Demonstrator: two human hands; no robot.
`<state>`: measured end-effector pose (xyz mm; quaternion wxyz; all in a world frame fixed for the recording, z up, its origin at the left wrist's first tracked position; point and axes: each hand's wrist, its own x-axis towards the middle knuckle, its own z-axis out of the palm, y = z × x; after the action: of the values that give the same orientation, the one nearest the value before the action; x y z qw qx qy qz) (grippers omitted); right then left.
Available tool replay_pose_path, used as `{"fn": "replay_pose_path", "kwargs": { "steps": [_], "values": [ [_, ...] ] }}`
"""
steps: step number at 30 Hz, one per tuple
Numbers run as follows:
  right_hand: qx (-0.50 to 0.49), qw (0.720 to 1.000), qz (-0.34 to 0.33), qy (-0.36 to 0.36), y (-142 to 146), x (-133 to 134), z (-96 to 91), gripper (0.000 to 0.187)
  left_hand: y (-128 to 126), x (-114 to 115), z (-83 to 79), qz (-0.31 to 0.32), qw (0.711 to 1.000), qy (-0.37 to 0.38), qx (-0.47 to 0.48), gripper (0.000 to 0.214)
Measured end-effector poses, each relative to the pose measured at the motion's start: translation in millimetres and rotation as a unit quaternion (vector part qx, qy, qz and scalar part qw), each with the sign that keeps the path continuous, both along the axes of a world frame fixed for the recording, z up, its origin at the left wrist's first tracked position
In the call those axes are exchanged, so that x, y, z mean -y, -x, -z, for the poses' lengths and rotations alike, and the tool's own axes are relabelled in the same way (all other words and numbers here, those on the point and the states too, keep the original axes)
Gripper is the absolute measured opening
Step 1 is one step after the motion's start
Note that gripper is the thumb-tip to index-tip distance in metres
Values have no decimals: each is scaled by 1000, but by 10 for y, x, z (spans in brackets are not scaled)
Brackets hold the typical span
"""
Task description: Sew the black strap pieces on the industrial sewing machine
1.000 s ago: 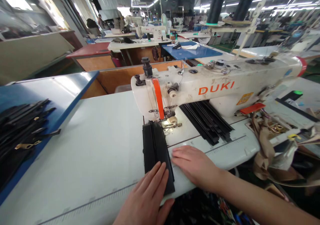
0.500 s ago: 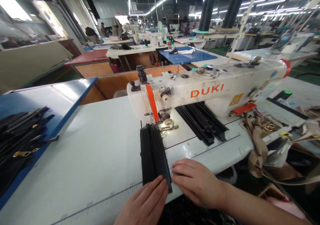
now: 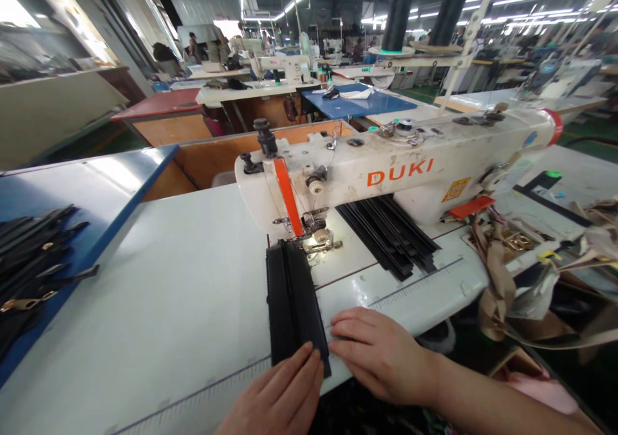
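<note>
A long black strip of material (image 3: 291, 300) with a seam or zipper line down its length lies on the sewing machine's bed. Its far end is at the presser foot and needle of the white sewing machine (image 3: 400, 174). My left hand (image 3: 284, 390) rests flat across the near end of the strip, fingers stretched out side by side. At the strip's right edge, my right hand (image 3: 381, 354) lies on the table with its fingers extended and its fingertips against or just beside that edge. The right thumb is hidden.
A stack of black strips (image 3: 389, 235) lies under the machine arm. On the left, a blue table (image 3: 111, 177) bears black zippered pieces (image 3: 33, 274). Tan straps (image 3: 495, 280) and a tray of metal rings (image 3: 516, 239) sit at the right. Black thread cones (image 3: 398, 20) stand behind.
The camera view has shifted slightly. Both hands and the black strip keep nearly the same places relative to the machine.
</note>
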<state>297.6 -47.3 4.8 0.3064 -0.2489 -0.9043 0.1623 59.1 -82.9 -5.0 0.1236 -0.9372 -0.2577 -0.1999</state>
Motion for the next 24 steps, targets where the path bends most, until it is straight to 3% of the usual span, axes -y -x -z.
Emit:
{"fn": "replay_pose_path", "kwargs": {
  "steps": [8, 14, 18, 24],
  "values": [
    [-24, 999, 16, -16, 5, 1, -31, 23, -120, -45, -195, -23, 1000, 3, -13, 38],
    [-17, 1000, 14, -13, 4, -5, 20, 23, -91, -76, -78, -3, 998, -11, 69, 39],
    [-12, 1000, 16, -14, 7, -11, 18, 23, -34, -83, -55, -3, 994, 30, 101, 37],
    [-12, 999, 21, -26, 11, -20, 9, 21, -27, -128, -315, 17, 998, 27, 48, 40]
  ]
}}
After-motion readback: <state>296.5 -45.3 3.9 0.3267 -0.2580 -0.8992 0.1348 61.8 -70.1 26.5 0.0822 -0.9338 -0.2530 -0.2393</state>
